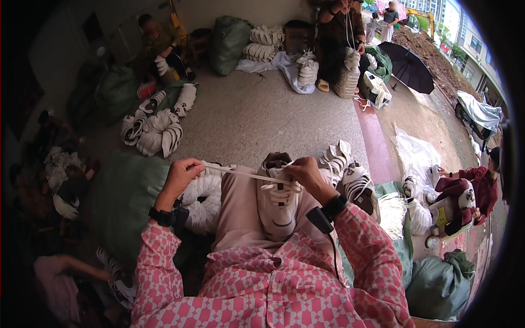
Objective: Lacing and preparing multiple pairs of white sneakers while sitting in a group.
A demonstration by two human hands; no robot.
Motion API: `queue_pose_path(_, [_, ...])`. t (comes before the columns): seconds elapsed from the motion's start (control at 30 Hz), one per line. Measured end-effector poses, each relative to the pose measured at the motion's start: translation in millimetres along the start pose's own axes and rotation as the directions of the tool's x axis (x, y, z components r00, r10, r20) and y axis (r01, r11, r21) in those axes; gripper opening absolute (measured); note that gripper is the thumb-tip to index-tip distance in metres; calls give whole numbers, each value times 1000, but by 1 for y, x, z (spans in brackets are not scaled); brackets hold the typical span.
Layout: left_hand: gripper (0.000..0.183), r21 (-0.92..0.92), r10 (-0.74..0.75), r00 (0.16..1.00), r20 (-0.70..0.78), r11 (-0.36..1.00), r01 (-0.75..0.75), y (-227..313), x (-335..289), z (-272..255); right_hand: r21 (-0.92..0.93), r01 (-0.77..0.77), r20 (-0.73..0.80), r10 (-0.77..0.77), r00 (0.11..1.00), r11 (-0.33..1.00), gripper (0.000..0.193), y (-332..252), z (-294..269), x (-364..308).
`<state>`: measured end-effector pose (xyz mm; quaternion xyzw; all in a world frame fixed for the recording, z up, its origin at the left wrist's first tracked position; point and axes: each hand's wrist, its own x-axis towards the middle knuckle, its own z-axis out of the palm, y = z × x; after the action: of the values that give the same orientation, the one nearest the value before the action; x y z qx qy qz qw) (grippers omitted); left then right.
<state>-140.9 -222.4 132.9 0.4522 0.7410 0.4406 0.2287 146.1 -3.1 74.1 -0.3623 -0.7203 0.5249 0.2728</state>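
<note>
A white sneaker [278, 210] rests between my thighs, its toe toward me, with laces crossing its upper part. My left hand [184, 176] is off to the left, fingers pinched on a flat white shoelace [243, 174]. The lace runs nearly straight across to the shoe's upper end. There my right hand [306, 174] is closed on the lace beside the shoe opening. Close to my left wrist is a bundle of white shoe pieces [202, 199]. Right of my right hand stand more white shoe uppers [336, 159] and a laced shoe [358, 188].
Large green sacks [131, 197] crowd my left side, and another green sack [442, 284] sits at lower right. A bunch of white laces [392, 214] hangs at my right. Stacked uppers [156, 134] lie ahead on the floor. Other people sit around, and a black umbrella [407, 66] stands open far right.
</note>
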Motion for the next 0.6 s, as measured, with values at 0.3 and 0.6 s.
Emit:
queue_pose_path(0.3, [14, -583, -6, 975, -223, 802, -128, 26, 1, 20, 103, -63, 100, 53, 994, 993, 26, -12, -7, 4])
queue_pose_path(0.6, [11, -981, -128, 991, -28, 196, -3, 45, 12, 58, 319, -285, 109, 264, 958, 904, 26, -20, -7, -1])
